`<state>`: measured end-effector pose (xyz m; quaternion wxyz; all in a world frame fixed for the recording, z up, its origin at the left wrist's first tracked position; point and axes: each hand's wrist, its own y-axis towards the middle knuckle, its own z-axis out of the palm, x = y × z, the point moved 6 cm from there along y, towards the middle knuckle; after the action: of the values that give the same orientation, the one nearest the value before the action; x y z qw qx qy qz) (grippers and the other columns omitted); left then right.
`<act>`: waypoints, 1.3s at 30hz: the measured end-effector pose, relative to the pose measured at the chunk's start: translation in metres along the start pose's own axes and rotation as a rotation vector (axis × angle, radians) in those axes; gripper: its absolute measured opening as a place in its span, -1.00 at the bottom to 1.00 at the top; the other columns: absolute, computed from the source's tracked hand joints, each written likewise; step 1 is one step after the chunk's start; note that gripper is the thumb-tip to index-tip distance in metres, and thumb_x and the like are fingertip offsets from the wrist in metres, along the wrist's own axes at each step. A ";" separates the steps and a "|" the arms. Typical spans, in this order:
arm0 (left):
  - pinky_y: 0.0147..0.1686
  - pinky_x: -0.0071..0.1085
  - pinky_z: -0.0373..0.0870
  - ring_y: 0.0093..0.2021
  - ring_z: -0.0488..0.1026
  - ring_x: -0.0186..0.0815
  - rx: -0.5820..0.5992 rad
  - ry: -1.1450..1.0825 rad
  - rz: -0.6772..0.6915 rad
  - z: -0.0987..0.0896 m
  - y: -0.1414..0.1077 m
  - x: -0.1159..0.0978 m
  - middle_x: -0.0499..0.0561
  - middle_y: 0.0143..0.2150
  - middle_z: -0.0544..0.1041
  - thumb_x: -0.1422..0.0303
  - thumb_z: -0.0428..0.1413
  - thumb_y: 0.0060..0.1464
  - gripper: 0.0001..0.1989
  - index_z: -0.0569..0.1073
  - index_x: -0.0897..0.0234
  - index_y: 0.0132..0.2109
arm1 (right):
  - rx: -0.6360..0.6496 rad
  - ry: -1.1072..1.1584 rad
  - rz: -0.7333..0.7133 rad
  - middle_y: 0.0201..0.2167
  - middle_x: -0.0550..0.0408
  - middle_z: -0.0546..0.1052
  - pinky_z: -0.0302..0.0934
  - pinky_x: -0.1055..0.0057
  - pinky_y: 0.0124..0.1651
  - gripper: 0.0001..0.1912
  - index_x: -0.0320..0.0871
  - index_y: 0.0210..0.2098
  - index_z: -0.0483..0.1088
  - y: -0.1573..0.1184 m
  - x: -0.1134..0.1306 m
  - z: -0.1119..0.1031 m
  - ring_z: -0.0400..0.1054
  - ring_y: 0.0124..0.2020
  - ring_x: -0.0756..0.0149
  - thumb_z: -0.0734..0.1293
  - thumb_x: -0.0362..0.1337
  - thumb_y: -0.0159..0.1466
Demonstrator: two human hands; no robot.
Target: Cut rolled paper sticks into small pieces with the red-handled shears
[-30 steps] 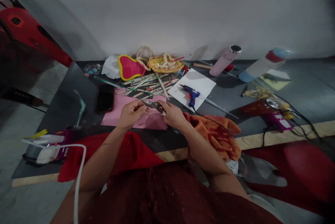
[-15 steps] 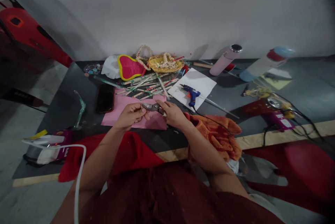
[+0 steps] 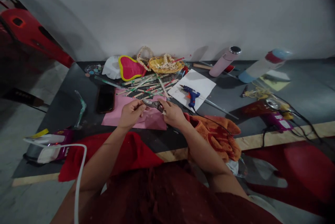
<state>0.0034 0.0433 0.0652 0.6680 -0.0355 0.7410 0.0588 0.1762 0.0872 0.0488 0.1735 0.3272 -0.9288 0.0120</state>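
At the left, a dark phone (image 3: 105,98) is lying beside a pink sheet (image 3: 111,118). A red cloth (image 3: 131,151) is spreading along the near edge, the left forearm covering part of it. The left hand (image 3: 131,113) is hovering over the sheet, thumb and fingers pinching close together at the tip of a metal hand tool (image 3: 149,103); whether they are holding a small piece cannot be told. Behind, wrapped sticks (image 3: 146,85) are overlapping the sheet's far edge, their individual ends merging in the pile. The tool is extending between both hands, above the sheet. The right hand (image 3: 171,113) is gripping its handles, the fingers wrapping around and hiding most of them. Farther right, a blue glue gun (image 3: 192,95) is resting on white paper (image 3: 204,80), its cord crossing an orange cloth (image 3: 220,135). A blue-capped bottle (image 3: 258,68) is appearing blurred.
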 end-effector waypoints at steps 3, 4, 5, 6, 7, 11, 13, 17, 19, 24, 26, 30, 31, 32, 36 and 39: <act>-0.65 -0.60 0.10 -0.66 0.17 -0.57 0.045 -0.038 -0.031 0.000 -0.001 0.000 0.00 -0.44 0.55 0.27 0.14 0.04 -0.79 0.45 0.37 -0.37 | 0.007 -0.004 -0.052 0.09 -0.12 0.35 0.14 0.20 0.10 -0.30 -0.16 0.31 -0.01 0.000 0.000 0.002 0.25 0.08 0.11 0.19 -0.40 0.18; -0.68 -0.60 0.04 -0.68 0.13 -0.59 0.087 -0.100 -0.070 0.001 -0.001 0.001 0.00 -0.47 0.54 0.25 0.16 0.02 -0.77 0.44 0.37 -0.38 | 0.016 0.006 -0.077 0.10 -0.12 0.34 0.14 0.18 0.12 -0.27 -0.16 0.31 -0.02 0.000 -0.001 0.003 0.22 0.10 0.11 0.20 -0.41 0.16; -0.70 -0.61 -0.02 -0.70 0.09 -0.60 0.137 -0.166 -0.116 0.003 -0.002 0.003 0.00 -0.50 0.53 0.23 0.19 -0.01 -0.75 0.42 0.38 -0.39 | 0.021 0.018 -0.100 0.10 -0.12 0.33 0.13 0.17 0.12 -0.25 -0.16 0.32 -0.03 0.000 -0.001 0.004 0.21 0.11 0.11 0.22 -0.41 0.14; -0.72 -0.61 -0.07 -0.71 0.06 -0.61 0.187 -0.227 -0.160 0.005 -0.003 0.004 0.00 -0.52 0.52 0.22 0.21 -0.03 -0.73 0.42 0.38 -0.39 | 0.023 0.030 -0.119 0.10 -0.12 0.33 0.13 0.16 0.13 -0.23 -0.16 0.32 -0.03 0.000 -0.001 0.004 0.19 0.12 0.11 0.23 -0.41 0.13; -0.72 -0.61 -0.11 -0.72 0.05 -0.62 0.229 -0.273 -0.198 0.007 -0.004 0.005 0.01 -0.53 0.52 0.21 0.23 -0.06 -0.71 0.41 0.39 -0.39 | 0.022 0.040 -0.134 0.10 -0.12 0.32 0.13 0.15 0.12 -0.22 -0.15 0.31 -0.02 0.000 -0.001 0.004 0.19 0.12 0.10 0.24 -0.40 0.12; -0.72 -0.62 -0.15 -0.73 0.06 -0.62 0.271 -0.340 -0.264 0.008 -0.005 0.005 0.01 -0.57 0.51 0.21 0.29 -0.11 -0.67 0.41 0.40 -0.39 | 0.019 0.042 -0.148 0.02 -0.10 0.38 0.15 0.17 0.09 -0.23 -0.14 0.30 0.02 -0.001 -0.001 0.003 0.24 0.06 0.10 0.26 -0.41 0.10; -0.72 -0.62 -0.15 -0.73 0.06 -0.63 0.260 -0.364 -0.275 0.009 -0.005 0.004 0.01 -0.58 0.50 0.22 0.30 -0.13 -0.67 0.41 0.40 -0.40 | 0.018 0.031 -0.127 -0.04 -0.06 0.43 0.17 0.24 0.05 -0.31 -0.11 0.27 0.08 -0.002 0.000 0.001 0.30 -0.01 0.13 0.24 -0.40 0.15; -0.72 -0.63 -0.17 -0.73 0.05 -0.64 0.231 -0.405 -0.289 0.010 -0.006 0.004 0.00 -0.59 0.49 0.25 0.31 -0.15 -0.69 0.41 0.40 -0.41 | 0.023 -0.007 -0.089 -0.08 -0.03 0.48 0.21 0.31 -0.05 -0.44 -0.06 0.23 0.15 -0.004 -0.001 -0.002 0.37 -0.11 0.16 0.21 -0.33 0.24; -0.72 -0.63 -0.15 -0.73 0.06 -0.64 0.234 -0.409 -0.287 0.010 -0.006 0.003 -0.01 -0.59 0.49 0.25 0.31 -0.14 -0.69 0.41 0.40 -0.42 | 0.015 -0.011 -0.093 -0.06 -0.04 0.47 0.21 0.31 -0.05 -0.44 -0.06 0.23 0.16 -0.004 -0.002 -0.004 0.37 -0.09 0.16 0.21 -0.32 0.23; -0.72 -0.64 -0.14 -0.73 0.08 -0.63 0.275 -0.421 -0.274 0.012 -0.006 0.003 -0.01 -0.60 0.47 0.24 0.31 -0.15 -0.69 0.44 0.40 -0.41 | -0.074 0.016 -0.159 0.10 -0.08 0.39 0.16 0.22 0.09 -0.31 -0.12 0.28 0.10 -0.001 -0.004 -0.011 0.28 0.06 0.12 0.27 -0.34 0.16; -0.72 -0.64 -0.13 -0.73 0.08 -0.63 0.289 -0.437 -0.276 0.012 -0.006 0.003 -0.01 -0.60 0.46 0.24 0.32 -0.17 -0.69 0.45 0.40 -0.41 | -0.109 0.030 -0.178 0.16 -0.08 0.34 0.13 0.19 0.13 -0.29 -0.13 0.29 0.08 -0.001 -0.006 -0.015 0.24 0.11 0.11 0.28 -0.34 0.14; -0.76 -0.65 -0.16 -0.74 0.07 -0.61 0.348 -0.458 -0.312 0.011 -0.009 0.001 -0.04 -0.67 0.41 0.22 0.32 -0.17 -0.68 0.44 0.40 -0.43 | -0.095 0.050 -0.233 0.17 -0.07 0.32 0.11 0.19 0.16 -0.23 -0.12 0.29 0.06 -0.002 -0.008 -0.016 0.20 0.14 0.13 0.28 -0.39 0.10; -0.76 -0.65 -0.18 -0.75 0.05 -0.61 0.345 -0.469 -0.311 0.009 -0.008 -0.001 -0.05 -0.68 0.39 0.20 0.31 -0.16 -0.67 0.43 0.39 -0.44 | -0.087 0.050 -0.226 0.17 -0.07 0.32 0.11 0.19 0.15 -0.23 -0.12 0.29 0.06 -0.002 -0.010 -0.016 0.20 0.14 0.13 0.29 -0.39 0.09; -0.76 -0.65 -0.18 -0.75 0.04 -0.61 0.328 -0.478 -0.301 0.007 -0.008 -0.003 -0.05 -0.69 0.39 0.20 0.31 -0.15 -0.67 0.43 0.39 -0.44 | -0.085 0.045 -0.201 0.16 -0.07 0.33 0.11 0.19 0.15 -0.24 -0.12 0.29 0.06 -0.002 -0.013 -0.016 0.20 0.14 0.12 0.28 -0.39 0.11; -0.74 -0.65 -0.14 -0.72 0.09 -0.61 0.221 -0.431 -0.242 -0.002 -0.002 -0.004 -0.03 -0.62 0.44 0.21 0.31 -0.14 -0.69 0.45 0.40 -0.42 | -0.137 -0.018 0.076 0.07 -0.11 0.40 0.19 0.18 0.02 -0.32 -0.10 0.31 0.00 0.002 -0.033 -0.016 0.29 0.04 0.05 0.25 -0.22 0.24; -0.71 -0.62 -0.08 -0.70 0.11 -0.60 0.205 -0.351 -0.213 -0.001 0.001 0.000 -0.01 -0.59 0.47 0.22 0.27 -0.08 -0.72 0.47 0.40 -0.38 | -0.150 -0.063 0.233 0.01 -0.14 0.43 0.20 0.18 -0.04 -0.25 -0.13 0.31 0.01 0.003 -0.045 -0.012 0.32 -0.03 0.00 0.27 0.03 0.23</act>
<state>0.0026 0.0438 0.0649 0.7891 -0.0346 0.6077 -0.0821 0.2107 0.1184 0.0460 0.1658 0.2035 -0.9638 -0.0477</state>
